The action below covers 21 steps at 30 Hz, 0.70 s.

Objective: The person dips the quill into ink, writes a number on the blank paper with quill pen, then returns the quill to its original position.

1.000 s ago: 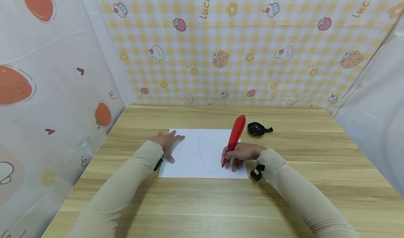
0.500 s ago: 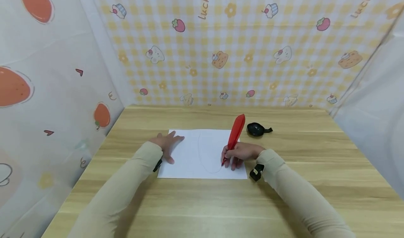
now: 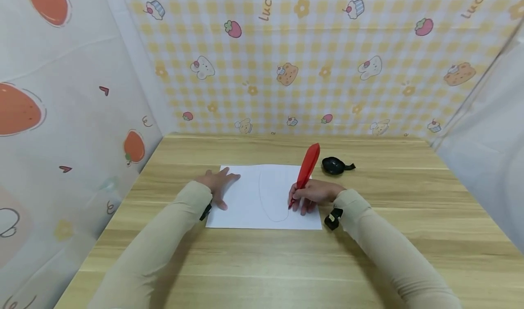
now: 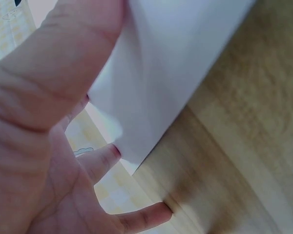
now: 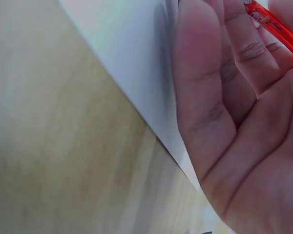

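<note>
A white sheet of paper (image 3: 245,204) lies on the wooden table, with a thin curved line drawn on it like a deep U. My right hand (image 3: 313,193) pinches a red feather-topped pen (image 3: 308,165), its tip down on the paper at the right end of the line. In the right wrist view part of the red pen barrel (image 5: 278,30) shows between thumb and fingers, while the other fingers rest by the paper. My left hand (image 3: 215,186) is spread over the paper's left edge; in the left wrist view its fingertips (image 4: 112,150) touch the sheet and the table.
A black, rounded object with a short tail (image 3: 333,166) lies on the table (image 3: 262,268) behind the right hand. A yellow checked cloth (image 3: 262,49) hangs at the back, with white cloths at both sides. Each wrist wears a black device.
My right hand has moved the pen slightly up the paper, away from me, and the drawn line now bends upward at its right end. The left hand stays in place.
</note>
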Tool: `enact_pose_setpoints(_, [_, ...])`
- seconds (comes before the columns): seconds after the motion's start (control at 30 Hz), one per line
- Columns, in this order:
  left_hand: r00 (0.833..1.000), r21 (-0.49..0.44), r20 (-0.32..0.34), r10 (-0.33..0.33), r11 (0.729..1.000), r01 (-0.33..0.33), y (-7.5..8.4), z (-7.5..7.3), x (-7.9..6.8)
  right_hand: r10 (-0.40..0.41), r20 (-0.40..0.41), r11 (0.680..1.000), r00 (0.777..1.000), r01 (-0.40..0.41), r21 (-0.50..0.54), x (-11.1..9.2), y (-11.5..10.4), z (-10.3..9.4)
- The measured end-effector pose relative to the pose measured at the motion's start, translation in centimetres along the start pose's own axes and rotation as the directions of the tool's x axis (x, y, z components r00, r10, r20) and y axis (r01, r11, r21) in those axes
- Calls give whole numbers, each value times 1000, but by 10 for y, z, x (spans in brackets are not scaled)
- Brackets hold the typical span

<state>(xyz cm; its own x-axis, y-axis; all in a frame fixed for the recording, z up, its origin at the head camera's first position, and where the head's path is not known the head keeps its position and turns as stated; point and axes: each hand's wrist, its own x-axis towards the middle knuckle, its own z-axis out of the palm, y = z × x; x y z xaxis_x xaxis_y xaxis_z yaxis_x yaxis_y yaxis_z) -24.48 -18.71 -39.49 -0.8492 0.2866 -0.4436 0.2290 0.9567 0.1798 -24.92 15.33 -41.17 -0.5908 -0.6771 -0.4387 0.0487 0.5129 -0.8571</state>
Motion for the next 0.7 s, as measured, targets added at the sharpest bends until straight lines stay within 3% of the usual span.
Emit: enact_pose_setpoints(0.7, [1000,15,-3,11,1000,-11,3,-3,-5,18,-101,999,995,-15,33,12,0,-6])
